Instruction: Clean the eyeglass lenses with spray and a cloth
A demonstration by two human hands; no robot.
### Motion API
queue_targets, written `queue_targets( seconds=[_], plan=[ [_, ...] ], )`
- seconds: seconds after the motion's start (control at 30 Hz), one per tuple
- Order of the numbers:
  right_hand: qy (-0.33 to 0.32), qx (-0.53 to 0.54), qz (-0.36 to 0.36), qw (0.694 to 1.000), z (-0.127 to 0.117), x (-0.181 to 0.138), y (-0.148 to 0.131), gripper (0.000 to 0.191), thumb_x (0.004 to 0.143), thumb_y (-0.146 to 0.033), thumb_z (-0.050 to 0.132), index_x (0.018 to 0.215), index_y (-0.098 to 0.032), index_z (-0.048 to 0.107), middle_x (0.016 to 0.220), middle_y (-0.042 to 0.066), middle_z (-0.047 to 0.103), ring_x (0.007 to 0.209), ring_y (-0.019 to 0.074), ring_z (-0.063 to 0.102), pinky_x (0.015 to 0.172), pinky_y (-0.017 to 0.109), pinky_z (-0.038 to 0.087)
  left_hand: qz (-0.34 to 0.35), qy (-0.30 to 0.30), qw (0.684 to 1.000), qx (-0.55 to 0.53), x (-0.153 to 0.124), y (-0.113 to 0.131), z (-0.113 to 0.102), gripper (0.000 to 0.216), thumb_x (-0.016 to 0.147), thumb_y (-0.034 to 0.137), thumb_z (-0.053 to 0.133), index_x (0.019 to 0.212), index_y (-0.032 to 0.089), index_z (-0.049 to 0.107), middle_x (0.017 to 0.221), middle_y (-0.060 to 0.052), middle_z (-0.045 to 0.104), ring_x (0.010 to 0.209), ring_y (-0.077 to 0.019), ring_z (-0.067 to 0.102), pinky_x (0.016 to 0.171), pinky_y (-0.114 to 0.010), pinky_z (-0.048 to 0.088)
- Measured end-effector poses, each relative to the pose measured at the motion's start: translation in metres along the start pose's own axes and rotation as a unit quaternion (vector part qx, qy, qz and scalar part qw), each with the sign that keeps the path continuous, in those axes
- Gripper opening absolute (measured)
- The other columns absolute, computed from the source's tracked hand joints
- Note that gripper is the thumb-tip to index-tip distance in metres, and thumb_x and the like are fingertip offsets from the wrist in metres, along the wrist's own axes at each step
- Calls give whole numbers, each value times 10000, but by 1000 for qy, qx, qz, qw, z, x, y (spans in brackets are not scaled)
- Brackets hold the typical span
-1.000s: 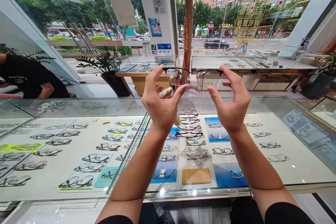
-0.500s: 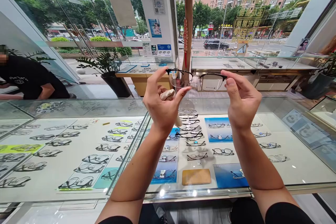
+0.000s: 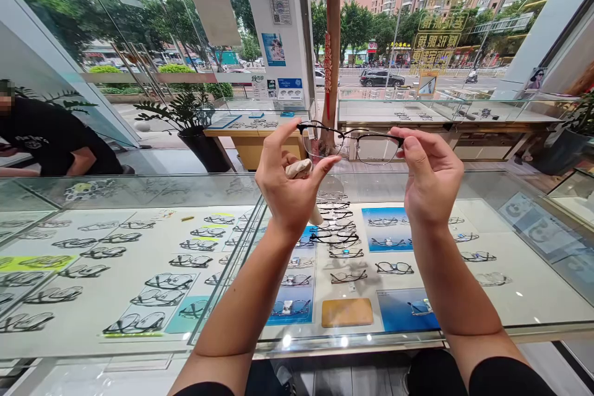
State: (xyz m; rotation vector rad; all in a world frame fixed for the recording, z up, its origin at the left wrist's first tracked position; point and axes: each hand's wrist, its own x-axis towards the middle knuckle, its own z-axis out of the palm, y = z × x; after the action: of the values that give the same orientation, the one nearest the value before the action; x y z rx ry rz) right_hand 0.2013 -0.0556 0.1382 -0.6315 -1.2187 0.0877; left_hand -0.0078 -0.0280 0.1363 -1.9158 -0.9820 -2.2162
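A pair of eyeglasses (image 3: 350, 133) with a dark upper rim and thin metal lower rims is held up above the glass counter. My left hand (image 3: 288, 182) grips its left end between the fingers, the thumb stretched out beneath the left lens. A crumpled pale cloth (image 3: 298, 168) is tucked in that same palm, and part of it hangs below. At the right end, my right hand (image 3: 431, 176) pinches the frame by its dark corner between thumb and fingers. Faint printing shows on the right lens.
Under the glass counter (image 3: 399, 334) lie rows of glasses (image 3: 348, 276) and a tan case (image 3: 347, 312). At the far left a person in a black shirt (image 3: 55, 130) leans forward. Behind stand a potted plant (image 3: 204, 148), a wooden post (image 3: 333, 43) and more display cases (image 3: 445, 110).
The eyeglasses have tilted, so the bridge and upper rim look different and the right lens sits slightly lower. Both hands have shifted slightly to the right, keeping hold.
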Motion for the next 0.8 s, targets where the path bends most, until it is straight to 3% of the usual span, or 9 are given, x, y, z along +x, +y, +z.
queue_targets(
  seconds=[0.37, 0.63, 0.8],
  plan=[
    [-24, -15, -2, 1000, -1, 0, 1, 281, 1109, -459, 591, 1268, -281, 737, 1226, 84, 796, 1112, 264, 802, 841, 424, 687, 2, -12, 1000, 4, -2, 3, 2, 709, 831, 574, 971, 1422, 312, 680, 1489, -112, 726, 971, -204, 757, 689, -311, 606],
    [-10, 15, -5, 1000, -2, -1, 5, 197, 1070, -399, 662, 1209, -280, 735, 1216, 71, 795, 1124, 271, 795, 846, 438, 696, 9, -15, 1000, 13, -2, 6, 2, 701, 828, 576, 972, 1411, 301, 694, 1475, -117, 746, 963, -205, 768, 689, -306, 617],
    [-5, 3, 9, 1000, -1, 0, 4, 212, 1064, -419, 670, 1190, -266, 744, 1195, 76, 801, 1113, 268, 802, 812, 417, 695, 9, -35, 999, 19, -2, 9, 3, 670, 885, 564, 928, 1449, 316, 664, 1510, -111, 730, 1058, -226, 792, 666, -281, 605]
  ],
)
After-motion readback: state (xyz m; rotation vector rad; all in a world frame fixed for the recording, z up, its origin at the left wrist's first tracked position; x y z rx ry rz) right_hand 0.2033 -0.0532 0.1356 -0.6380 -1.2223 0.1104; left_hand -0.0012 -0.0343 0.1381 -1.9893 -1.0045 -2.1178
